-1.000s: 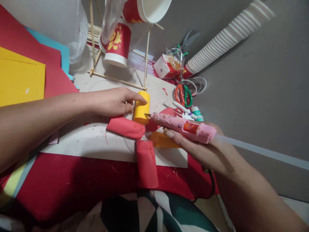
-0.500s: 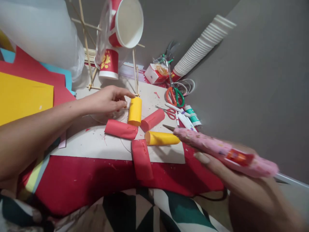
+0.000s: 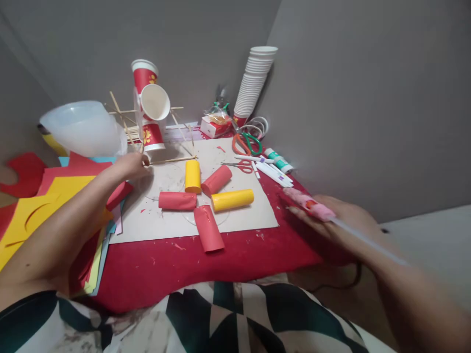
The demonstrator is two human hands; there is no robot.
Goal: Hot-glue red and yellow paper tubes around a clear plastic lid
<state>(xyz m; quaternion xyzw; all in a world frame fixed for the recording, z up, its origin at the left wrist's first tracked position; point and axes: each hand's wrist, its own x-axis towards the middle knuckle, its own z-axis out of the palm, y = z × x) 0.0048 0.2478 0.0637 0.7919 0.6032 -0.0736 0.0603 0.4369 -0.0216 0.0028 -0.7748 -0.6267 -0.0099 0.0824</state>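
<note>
My left hand (image 3: 135, 165) is at the front left corner of a wooden stick frame (image 3: 172, 160), fingers curled round it; the exact grip is partly hidden. Red paper cups (image 3: 152, 135) are stacked within that frame, one lying sideways with its mouth toward me. In my right hand (image 3: 342, 215) is a hot glue gun (image 3: 311, 203) wrapped in pink, a pale glue stick poking out behind. Yellow tubes (image 3: 232, 200) and red tubes (image 3: 208, 228) of paper lie in a ring on a white board (image 3: 147, 228), apart from both hands.
Coloured paper sheets (image 3: 69, 184) pile up at left, beside a translucent plastic bag (image 3: 84, 127). Along the right lie orange-and-green scissors (image 3: 247, 144), small red scissors (image 3: 243, 166), white tubes (image 3: 274, 172) and a green-white roll (image 3: 279, 161). A tall cup stack (image 3: 253, 83) leans near the wall.
My left hand has moved left, from beside the upright yellow tube to the stick frame's corner. My right hand has drawn the glue gun back right, away from the tubes. The view has tilted up.
</note>
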